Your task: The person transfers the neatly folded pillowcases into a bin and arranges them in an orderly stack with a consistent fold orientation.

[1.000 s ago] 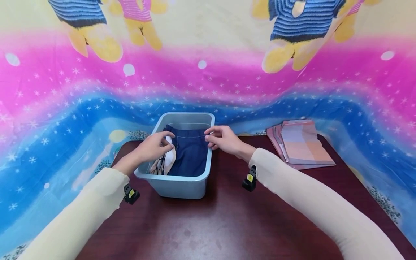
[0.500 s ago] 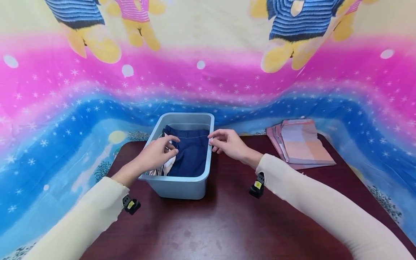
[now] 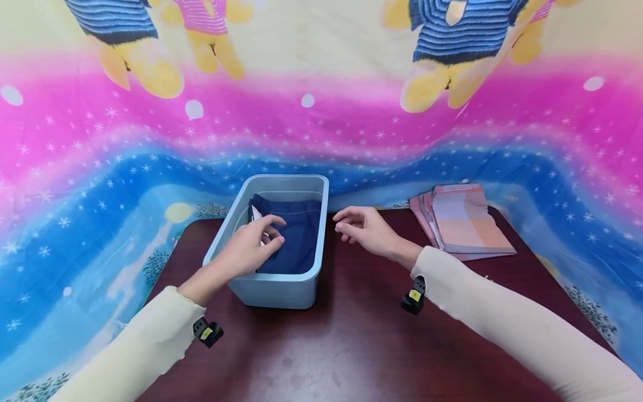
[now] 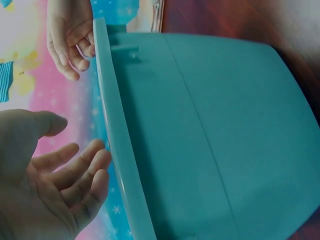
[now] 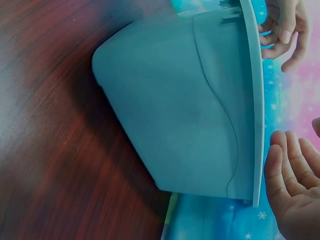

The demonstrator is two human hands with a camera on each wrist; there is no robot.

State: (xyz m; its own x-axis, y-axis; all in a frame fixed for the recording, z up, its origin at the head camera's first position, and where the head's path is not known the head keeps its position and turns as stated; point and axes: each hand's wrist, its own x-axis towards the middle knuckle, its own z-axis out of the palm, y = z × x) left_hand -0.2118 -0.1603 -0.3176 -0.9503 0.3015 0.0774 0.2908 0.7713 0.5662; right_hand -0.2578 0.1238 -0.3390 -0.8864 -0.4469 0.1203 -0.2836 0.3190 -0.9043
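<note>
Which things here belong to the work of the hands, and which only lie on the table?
In the work:
- bin
- navy cloth inside it
- white cloth at the bin's left wall
- left hand, over the bin
- right hand, beside the bin, holding nothing

Only lying about:
- folded plaid cloths, at the right on the table

A stack of folded pink-and-orange checked cloths (image 3: pixel 464 220) lies at the far right of the dark wooden table (image 3: pixel 351 346). Behind hangs a colourful cartoon-bear backdrop sheet (image 3: pixel 321 100).
</note>
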